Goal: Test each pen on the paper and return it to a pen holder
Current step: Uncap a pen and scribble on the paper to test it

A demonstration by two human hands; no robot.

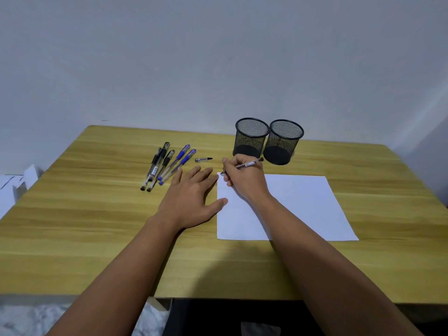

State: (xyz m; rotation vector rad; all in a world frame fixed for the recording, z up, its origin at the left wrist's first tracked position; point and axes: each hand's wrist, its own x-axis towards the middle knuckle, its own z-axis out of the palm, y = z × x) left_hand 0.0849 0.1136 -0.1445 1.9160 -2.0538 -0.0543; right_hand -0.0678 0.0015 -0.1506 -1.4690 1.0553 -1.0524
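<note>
Fingers (226, 166) of the right hand (244, 180) pinch an uncapped pen (244, 164), its tip at the far left corner of the paper (303, 207). Left hand (191, 197) lies flat, fingers spread, on the tabletop (97, 226) against the sheet's edge. Its cap (203, 159) lies near five capped pens (167, 166). Two mesh pen holders (268, 141) stand behind.

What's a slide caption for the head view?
Right hand tests an uncapped pen at the paper's corner; left hand flat beside it.
</note>
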